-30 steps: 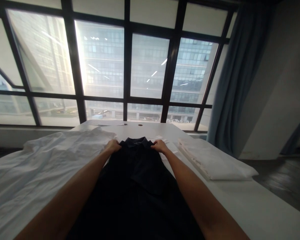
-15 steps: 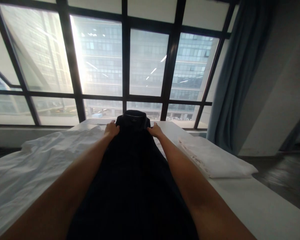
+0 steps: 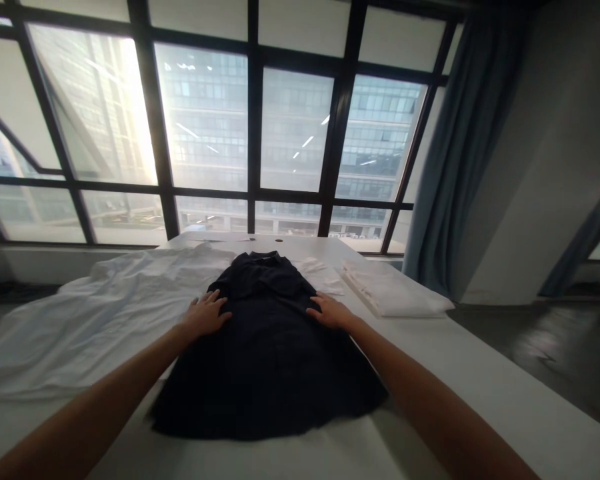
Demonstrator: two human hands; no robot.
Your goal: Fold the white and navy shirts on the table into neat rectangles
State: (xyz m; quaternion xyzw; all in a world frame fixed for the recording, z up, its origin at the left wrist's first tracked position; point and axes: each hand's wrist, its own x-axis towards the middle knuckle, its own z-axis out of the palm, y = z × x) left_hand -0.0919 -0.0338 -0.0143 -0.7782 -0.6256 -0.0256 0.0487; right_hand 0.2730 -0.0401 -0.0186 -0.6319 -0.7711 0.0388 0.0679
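Far left: white sheet [image 3: 95, 320] lying rumpled on white table [image 3: 480, 380], touching the dark garment's left edge. Left hand [image 3: 206, 315] flat, fingers spread, pressing the left edge of the dark shirt [image 3: 267, 353]; nothing pinched. Shirt laid flat at table centre, collar toward the window [image 3: 250, 133], hem nearest the wearer. Right hand [image 3: 331, 311] open, palm down on the right edge. Folded white cloth [image 3: 393, 293] farther right, apart from the shirt. Step judged: smoothing, garment laid out. Next move likely calls for even outward strokes without dragging the cloth.
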